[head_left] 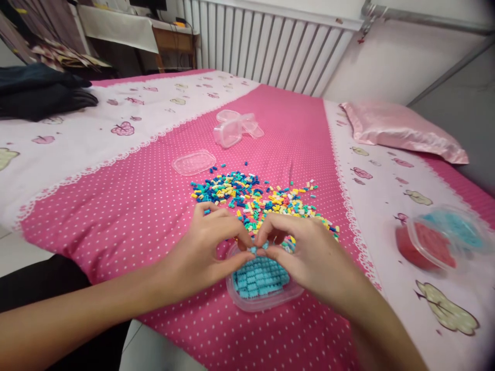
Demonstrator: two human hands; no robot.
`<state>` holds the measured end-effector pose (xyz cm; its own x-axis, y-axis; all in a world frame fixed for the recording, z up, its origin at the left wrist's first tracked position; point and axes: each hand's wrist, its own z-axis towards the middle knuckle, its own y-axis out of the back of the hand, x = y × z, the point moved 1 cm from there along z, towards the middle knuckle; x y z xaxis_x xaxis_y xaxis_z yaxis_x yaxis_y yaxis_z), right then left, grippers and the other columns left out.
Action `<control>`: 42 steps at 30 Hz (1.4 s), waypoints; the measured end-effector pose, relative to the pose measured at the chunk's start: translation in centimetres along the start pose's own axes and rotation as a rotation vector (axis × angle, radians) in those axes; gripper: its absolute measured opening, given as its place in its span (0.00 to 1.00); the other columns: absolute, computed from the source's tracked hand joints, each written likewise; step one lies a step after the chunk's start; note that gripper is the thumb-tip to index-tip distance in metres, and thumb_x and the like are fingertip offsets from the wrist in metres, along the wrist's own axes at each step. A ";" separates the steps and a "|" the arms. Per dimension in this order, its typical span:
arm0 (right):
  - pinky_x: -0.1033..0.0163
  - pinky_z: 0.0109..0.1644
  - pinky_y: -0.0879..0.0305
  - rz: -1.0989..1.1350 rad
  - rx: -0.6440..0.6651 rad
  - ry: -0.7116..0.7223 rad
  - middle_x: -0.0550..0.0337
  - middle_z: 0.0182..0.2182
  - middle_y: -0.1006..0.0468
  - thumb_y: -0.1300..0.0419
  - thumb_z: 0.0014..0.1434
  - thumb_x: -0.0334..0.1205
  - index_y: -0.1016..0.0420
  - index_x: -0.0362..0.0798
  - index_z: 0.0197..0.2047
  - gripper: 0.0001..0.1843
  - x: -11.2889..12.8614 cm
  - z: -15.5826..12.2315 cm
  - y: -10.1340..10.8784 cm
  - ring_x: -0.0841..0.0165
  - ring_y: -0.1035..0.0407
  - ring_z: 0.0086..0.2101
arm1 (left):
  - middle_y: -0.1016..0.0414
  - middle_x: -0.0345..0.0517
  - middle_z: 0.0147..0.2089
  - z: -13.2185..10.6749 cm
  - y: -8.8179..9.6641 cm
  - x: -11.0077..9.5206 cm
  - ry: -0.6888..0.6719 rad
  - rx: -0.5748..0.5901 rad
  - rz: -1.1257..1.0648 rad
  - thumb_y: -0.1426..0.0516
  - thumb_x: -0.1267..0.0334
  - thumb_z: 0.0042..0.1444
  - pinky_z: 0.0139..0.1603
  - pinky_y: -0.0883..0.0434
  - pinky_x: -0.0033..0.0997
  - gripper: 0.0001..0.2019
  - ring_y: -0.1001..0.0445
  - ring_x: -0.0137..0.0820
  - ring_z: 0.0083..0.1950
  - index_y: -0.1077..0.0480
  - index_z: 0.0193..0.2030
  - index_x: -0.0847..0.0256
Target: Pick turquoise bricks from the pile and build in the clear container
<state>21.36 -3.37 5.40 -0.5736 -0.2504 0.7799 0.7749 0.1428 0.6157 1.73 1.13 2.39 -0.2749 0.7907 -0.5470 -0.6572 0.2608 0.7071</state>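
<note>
Thumb and forefinger of my left hand [212, 239] pinch together just above a clear plastic tub [255, 305]. Facing it, my right hand [301, 247] makes the same pinch, and the fingertips of both almost meet. Between them are small light-blue toy bricks [260, 246], partly covered by the fingers. Inside the tub, light-blue bricks [259, 278] lie in tidy rows pressed side by side. Beyond my hands spreads a loose pile of small coloured bricks [266, 203] in blue, yellow, green, white and red.
A clear lid [194, 162] lies left of the pile, with stacked clear tubs [232, 131] farther back. On the right are tubs of red pieces [425, 245] and blue pieces [456, 226]. A pink pillow [404, 131] and dark clothing [42, 93] rest on the bed [135, 232].
</note>
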 end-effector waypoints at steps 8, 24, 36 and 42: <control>0.69 0.34 0.44 -0.156 0.278 -0.090 0.75 0.28 0.22 0.42 0.47 0.21 0.28 0.52 0.30 0.15 -0.9 -1.6 0.1 0.77 0.31 0.31 | 0.25 0.39 0.43 0.5 2.4 -0.2 -0.323 0.370 -0.023 0.36 0.49 0.60 0.52 0.45 0.38 0.13 0.32 0.32 0.45 0.24 0.43 0.55; 0.64 0.31 0.52 -0.319 0.336 -0.131 0.69 0.26 0.23 0.44 0.46 0.28 0.28 0.53 0.29 0.10 -1.6 -2.1 -1.0 0.72 0.36 0.28 | 0.26 0.40 0.46 -0.3 1.0 0.1 -0.437 0.481 0.145 0.36 0.56 0.61 0.57 0.50 0.43 0.07 0.36 0.35 0.46 0.24 0.37 0.55; 0.64 0.31 0.51 -0.313 0.369 -0.116 0.68 0.29 0.22 0.44 0.48 0.26 0.31 0.52 0.30 0.11 -2.0 -2.0 -0.1 0.72 0.34 0.28 | 0.28 0.44 0.47 -0.5 0.8 -0.1 -0.391 0.440 0.149 0.38 0.51 0.62 0.52 0.47 0.43 0.10 0.37 0.37 0.46 0.24 0.44 0.53; 0.64 0.31 0.50 -0.350 0.383 -0.162 0.69 0.26 0.25 0.46 0.49 0.26 0.33 0.52 0.29 0.10 -2.0 -2.2 0.4 0.72 0.36 0.27 | 0.30 0.44 0.47 -0.6 -0.3 -0.4 -0.369 0.448 0.167 0.35 0.48 0.58 0.54 0.48 0.42 0.15 0.37 0.36 0.46 0.23 0.49 0.50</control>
<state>23.44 -4.95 3.82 -0.8369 -0.1995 0.5097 0.3953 0.4238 0.8149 1.61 0.34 2.09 -0.0344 0.9600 -0.2778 -0.2445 0.2614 0.9337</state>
